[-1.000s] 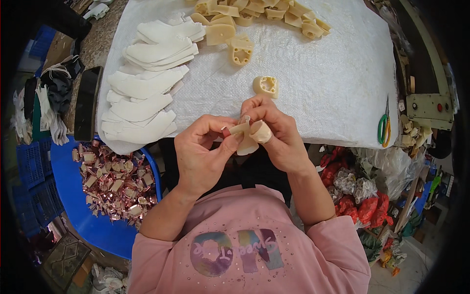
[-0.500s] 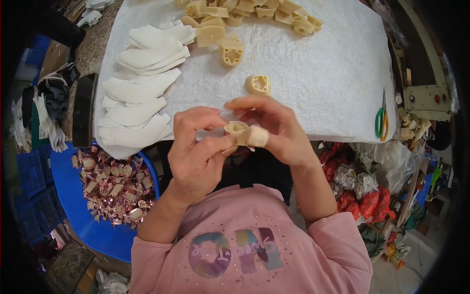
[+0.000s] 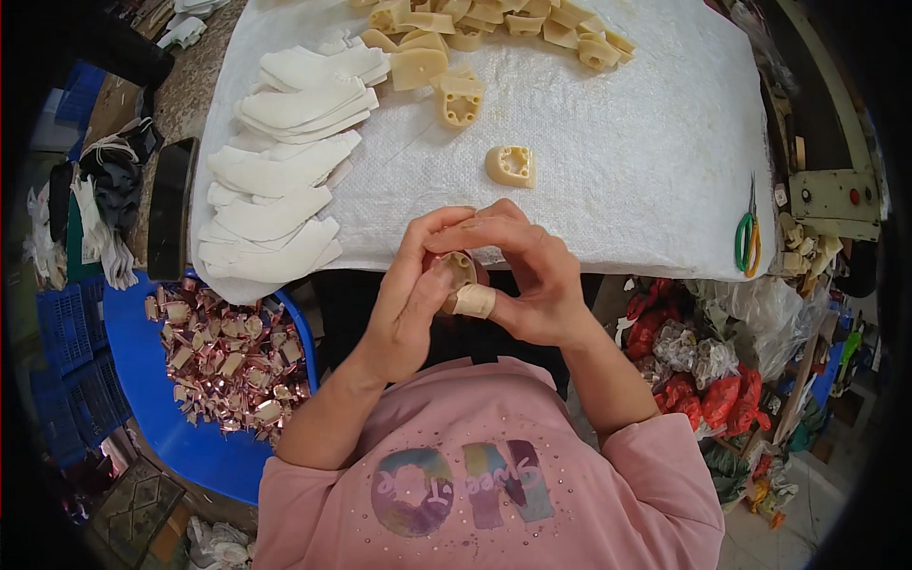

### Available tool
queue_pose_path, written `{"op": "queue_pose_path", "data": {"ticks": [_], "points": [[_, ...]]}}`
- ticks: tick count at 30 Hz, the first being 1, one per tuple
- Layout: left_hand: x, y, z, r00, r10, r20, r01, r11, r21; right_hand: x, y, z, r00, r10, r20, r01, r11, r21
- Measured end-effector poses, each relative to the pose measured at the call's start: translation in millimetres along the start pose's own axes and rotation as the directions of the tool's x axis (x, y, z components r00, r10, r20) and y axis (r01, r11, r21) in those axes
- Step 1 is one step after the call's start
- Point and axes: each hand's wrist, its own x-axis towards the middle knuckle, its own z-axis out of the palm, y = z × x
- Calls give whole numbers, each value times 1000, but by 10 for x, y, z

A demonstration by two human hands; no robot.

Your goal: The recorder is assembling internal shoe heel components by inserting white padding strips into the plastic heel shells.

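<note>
Close to the table's front edge, my two hands are closed together round a small beige shoe heel [image 3: 459, 271], its hollow end facing up. My left hand [image 3: 408, 294] grips it from the left, thumb on its side. My right hand [image 3: 537, 280] curls round the far and right side, and its thumb, wrapped in beige tape [image 3: 473, 301], presses near the heel's lower edge. A reddish sliver shows by the heel; my fingers hide most of it. Beyond my hands another beige heel [image 3: 511, 166] lies alone on the white woven cover [image 3: 627, 171].
White cut pieces [image 3: 275, 176] lie in overlapping stacks at the left, beside a dark phone [image 3: 171, 209]. More beige heels [image 3: 461, 100] are heaped at the far side. Scissors [image 3: 748, 237] lie at the right edge. A blue basin [image 3: 142, 351] holds shiny pink-covered pieces [image 3: 237, 356].
My hands have come closer together and wrapped round the heel, which was more exposed before. My left hand has moved right, and the right thumb now sits lower against the heel.
</note>
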Motion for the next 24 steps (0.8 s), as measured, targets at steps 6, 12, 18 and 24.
{"op": "queue_pose_path", "data": {"ticks": [6, 12, 18, 24], "points": [[-81, -21, 58, 997, -51, -55, 48, 997, -63, -80, 55, 61, 989, 44, -144, -55, 996, -70], [-19, 12, 201, 994, 74, -78, -78, 996, -50, 114, -52, 54, 870, 488, 69, -438, 701, 563], [-56, -45, 295, 949, 275, -154, -216, 923, 319, 3, -14, 127, 906, 393, 155, -413, 746, 522], [-60, -121, 262, 917, 316, -244, -229, 917, 326, -108, 88, 286, 989, 142, -30, -126, 940, 316]]}}
